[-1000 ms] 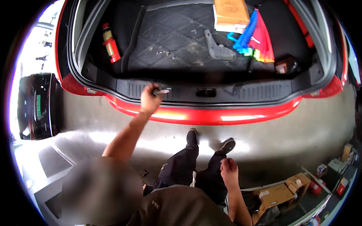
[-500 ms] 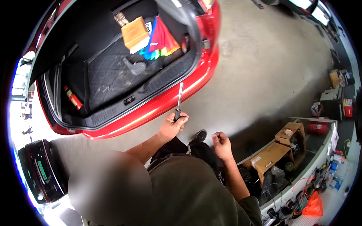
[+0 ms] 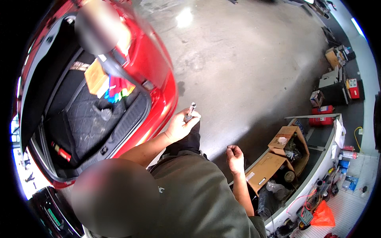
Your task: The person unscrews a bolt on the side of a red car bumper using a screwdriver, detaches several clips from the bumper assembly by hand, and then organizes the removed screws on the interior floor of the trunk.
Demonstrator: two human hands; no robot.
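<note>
My left hand (image 3: pixel 179 127) is closed around a nut driver (image 3: pixel 191 110), a slim metal shaft with a hollow socket end pointing up and away from me. Its dark handle is mostly hidden in the fist. To the right, my right hand (image 3: pixel 236 159) hangs over the floor with its fingers curled and pressed together. Whether something small sits between those fingertips I cannot make out. Left of my left hand stands the red car (image 3: pixel 163 89) with its boot open. Inside the boot lie a yellow-orange box (image 3: pixel 96 79), a multicoloured cloth (image 3: pixel 116 89) and a small red fire extinguisher (image 3: pixel 61 152).
At my right a light-edged bench (image 3: pixel 317 174) holds cardboard boxes (image 3: pixel 268 168), cables and an orange plastic bag (image 3: pixel 323 214). Red fire extinguishers (image 3: pixel 322 115) stand beyond. A dark car (image 3: pixel 51 212) is at lower left. Concrete floor (image 3: pixel 238 67) stretches ahead.
The view has turned right, so the red car sits further left. The nut driver now points more toward the camera. Both hands keep their grip, and a blurred patch covers the car's rear corner.
</note>
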